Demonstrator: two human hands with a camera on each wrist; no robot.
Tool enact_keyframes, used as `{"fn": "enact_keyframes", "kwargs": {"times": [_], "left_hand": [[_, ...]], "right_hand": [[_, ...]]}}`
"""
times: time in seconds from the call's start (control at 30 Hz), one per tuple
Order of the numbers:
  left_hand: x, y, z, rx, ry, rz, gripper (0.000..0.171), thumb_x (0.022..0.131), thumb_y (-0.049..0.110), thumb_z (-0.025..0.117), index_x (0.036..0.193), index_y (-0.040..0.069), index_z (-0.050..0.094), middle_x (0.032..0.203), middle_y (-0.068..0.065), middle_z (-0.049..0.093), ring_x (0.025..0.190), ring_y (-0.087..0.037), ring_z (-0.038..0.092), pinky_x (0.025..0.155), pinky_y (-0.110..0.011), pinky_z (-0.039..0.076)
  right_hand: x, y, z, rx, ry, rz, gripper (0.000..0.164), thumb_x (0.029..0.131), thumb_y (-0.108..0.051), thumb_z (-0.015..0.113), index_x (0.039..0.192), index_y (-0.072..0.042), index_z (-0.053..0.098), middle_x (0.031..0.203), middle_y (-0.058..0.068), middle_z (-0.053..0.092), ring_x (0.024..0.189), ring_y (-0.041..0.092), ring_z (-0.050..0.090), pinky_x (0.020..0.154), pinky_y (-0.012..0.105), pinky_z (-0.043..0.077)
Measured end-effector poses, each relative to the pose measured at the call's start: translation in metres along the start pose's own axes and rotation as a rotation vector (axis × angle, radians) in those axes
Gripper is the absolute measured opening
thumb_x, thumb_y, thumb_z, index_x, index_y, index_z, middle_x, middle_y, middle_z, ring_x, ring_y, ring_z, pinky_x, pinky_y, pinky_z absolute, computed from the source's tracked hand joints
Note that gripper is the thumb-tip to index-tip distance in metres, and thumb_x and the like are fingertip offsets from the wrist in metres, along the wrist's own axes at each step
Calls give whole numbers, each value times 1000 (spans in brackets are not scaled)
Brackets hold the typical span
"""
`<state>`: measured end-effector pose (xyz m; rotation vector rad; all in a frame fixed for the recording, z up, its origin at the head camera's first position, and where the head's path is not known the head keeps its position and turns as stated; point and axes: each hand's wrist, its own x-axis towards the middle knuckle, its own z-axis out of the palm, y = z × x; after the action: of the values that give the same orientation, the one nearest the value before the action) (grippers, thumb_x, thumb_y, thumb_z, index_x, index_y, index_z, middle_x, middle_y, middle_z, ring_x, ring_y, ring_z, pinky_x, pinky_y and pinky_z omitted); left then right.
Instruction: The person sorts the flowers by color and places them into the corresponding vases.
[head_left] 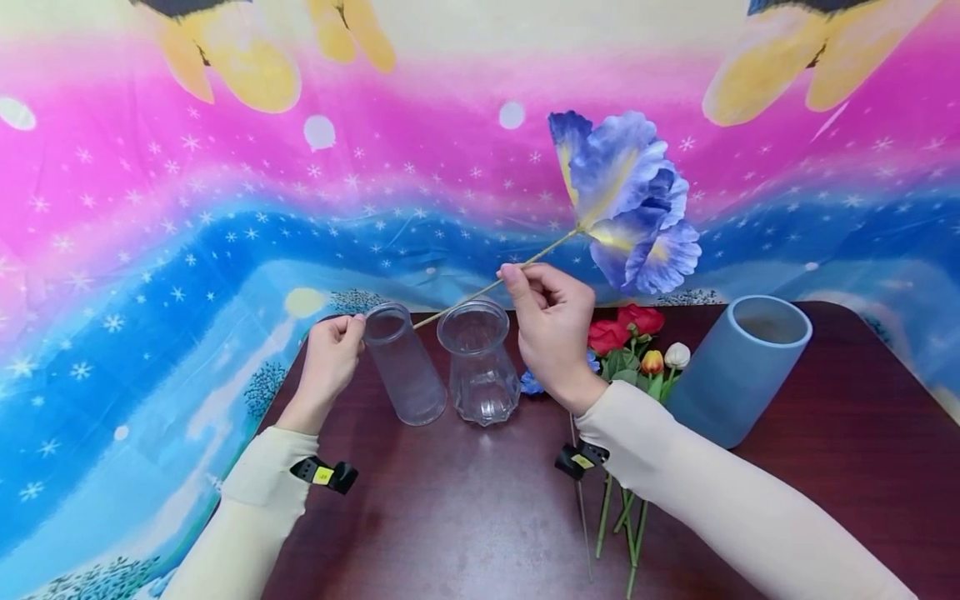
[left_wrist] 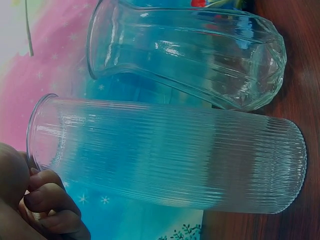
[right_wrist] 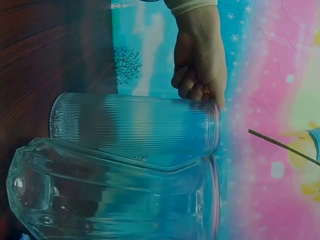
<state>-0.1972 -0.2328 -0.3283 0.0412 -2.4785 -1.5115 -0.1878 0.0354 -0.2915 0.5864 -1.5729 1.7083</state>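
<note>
My left hand (head_left: 327, 360) pinches the rim of a clear ribbed glass vase (head_left: 412, 379), which stands on the table; thumb and fingers meet at the rim in the left wrist view. Between thumb and fingers, my right hand (head_left: 561, 333) holds the stem of an artificial blue-purple iris (head_left: 626, 200) up in the air. The bloom is at upper right, and the stem slants down leftward. In the right wrist view the lower stem end (right_wrist: 260, 134) hangs above the ribbed vase's mouth, apart from it. Beside that vase stands a flared clear glass vase (head_left: 486, 383).
A tall blue vase (head_left: 738, 383) stands at the right of the dark wooden table (head_left: 450, 517). Under and beside my right forearm lie red roses (head_left: 609, 336), an orange tulip (head_left: 652, 362), a white tulip (head_left: 677, 357) and a blue flower (head_left: 531, 383). A printed cloth hangs behind.
</note>
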Motion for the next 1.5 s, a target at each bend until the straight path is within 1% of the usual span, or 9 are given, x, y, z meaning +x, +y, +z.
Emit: {"fn": "enact_keyframes", "kwargs": {"times": [0.17,0.4,0.57,0.67,0.8,0.93,1.1,1.27,1.5], "left_hand": [[-11,21,-1,6,-18,5,49,107,17,45,59,10,37,47,8,36,40,-2,28,44,-21,24],[-11,26,0,5,-14,17,49,107,16,46,59,10,38,47,8,37,39,-2,29,43,-21,24],[-10,25,1,5,-4,14,48,107,15,46,59,10,37,47,7,35,38,-2,27,44,-20,22],[-3,9,2,8,5,25,49,107,20,46,60,11,36,47,8,34,39,-3,27,43,-21,22],[7,-11,3,0,9,21,50,107,24,46,60,12,36,46,10,33,40,-4,27,43,-22,22],[8,-11,3,-8,4,8,50,108,22,46,60,12,37,46,10,33,39,-4,28,43,-21,22],[8,-14,3,4,9,33,50,107,27,47,60,13,36,46,11,34,41,-4,28,43,-22,23],[8,-17,2,19,15,62,51,107,30,48,61,13,36,47,11,32,42,-6,27,42,-23,23],[8,-16,1,21,15,43,51,107,29,47,61,13,35,46,11,30,41,-5,26,43,-22,21]], "right_hand": [[4,-3,6,2,-14,-2,13,94,-1,67,90,9,73,57,-7,29,51,7,24,50,23,21],[10,-3,13,-25,-46,-1,15,96,-6,67,88,5,74,56,-3,29,51,8,25,50,24,21],[12,-2,21,-40,-73,9,18,96,-8,67,88,6,73,56,2,30,51,9,25,51,24,22],[12,1,26,-55,-78,26,21,97,-10,68,85,6,72,56,2,30,52,9,26,52,23,23],[11,3,33,-93,-94,47,24,97,-14,68,79,2,70,56,1,31,53,9,27,53,24,23],[10,3,39,-152,-127,62,26,96,-18,70,77,-1,70,56,-1,32,53,10,29,53,24,24],[10,6,45,-213,-166,75,23,96,-21,70,82,-3,74,55,-1,33,53,10,29,56,24,27],[9,9,50,-295,-211,68,24,97,-24,69,81,-7,74,54,-3,33,52,11,32,57,25,27],[3,15,55,-360,-254,93,24,98,-27,67,83,-9,75,56,-4,33,53,10,33,57,25,25]]}}
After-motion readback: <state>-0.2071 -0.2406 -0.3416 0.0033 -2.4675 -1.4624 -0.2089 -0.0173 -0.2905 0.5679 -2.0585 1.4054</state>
